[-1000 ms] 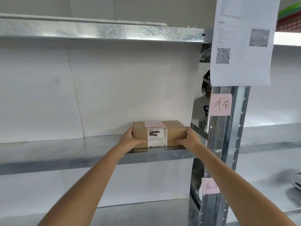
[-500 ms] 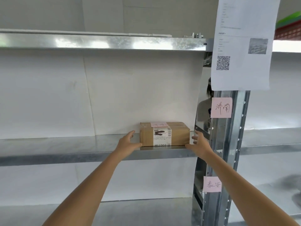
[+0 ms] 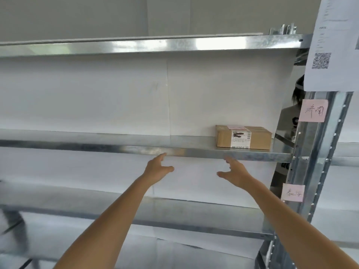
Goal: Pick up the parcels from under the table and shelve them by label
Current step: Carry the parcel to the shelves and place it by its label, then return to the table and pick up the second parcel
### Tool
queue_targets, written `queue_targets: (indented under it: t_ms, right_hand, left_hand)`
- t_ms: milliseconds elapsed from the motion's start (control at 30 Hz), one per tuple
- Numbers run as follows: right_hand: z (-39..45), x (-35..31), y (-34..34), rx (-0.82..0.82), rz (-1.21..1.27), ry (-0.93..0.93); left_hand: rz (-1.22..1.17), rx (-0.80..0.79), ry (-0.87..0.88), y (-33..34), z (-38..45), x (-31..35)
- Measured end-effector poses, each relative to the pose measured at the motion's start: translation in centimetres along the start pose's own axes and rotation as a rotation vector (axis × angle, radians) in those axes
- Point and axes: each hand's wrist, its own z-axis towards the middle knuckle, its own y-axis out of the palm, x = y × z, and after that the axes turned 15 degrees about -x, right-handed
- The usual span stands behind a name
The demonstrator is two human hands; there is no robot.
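A brown cardboard parcel (image 3: 258, 138) with a white shipping label and a pink note on top rests at the right end of the middle metal shelf (image 3: 136, 149). My left hand (image 3: 157, 168) hovers below and left of the parcel, fingers apart, holding nothing. My right hand (image 3: 236, 172) is also below the shelf's front edge, open and clear of the parcel. A pink shelf label (image 3: 313, 110) with handwriting is stuck on the steel upright beside this shelf level.
The steel upright (image 3: 318, 152) stands at the right with a second pink label (image 3: 293, 192) lower down and a white sheet with a QR code (image 3: 334, 45) above. Another person is partly visible behind the upright. More metal shelves (image 3: 136, 216) run above and below.
Both hands have let go of the parcel and drawn back down and left, below the shelf edge. The view has swung left, so the parcel now sits further right.
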Motion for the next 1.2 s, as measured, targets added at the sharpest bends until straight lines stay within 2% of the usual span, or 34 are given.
queue_targets:
  t_ms: [133,400,600,767,1033,1200]
  right_hand:
    - [-0.8,-4.4,5.2,-0.092,0.003,-0.058]
    - [0.2,-16.8,17.0,-0.336,-0.079,-0.290]
    - [1.9,-26.4,26.8,-0.504,-0.228,-0.476]
    - [4.2,-34.2,35.6,-0.632,-0.274,-0.627]
    - [6.6,-48.3,48.0,-0.846,-0.242,-0.810]
    - [4.3,-56.5,55.8,-0.982,-0.274,-0.968]
  left_hand:
    - [0.016,0.062,-0.070,-4.1,-5.5,-3.6]
    - [-0.037,0.244,-0.247,-13.0,-16.1,-12.6]
    - [0.009,0.391,-0.427,-19.6,-23.7,-19.6]
    - [0.137,0.502,-0.611,-25.7,-27.9,-24.6]
    - [0.067,0.738,-0.808,-35.7,-33.7,-30.5]
    - [0.151,0.826,-0.968,-39.9,-39.1,-34.3]
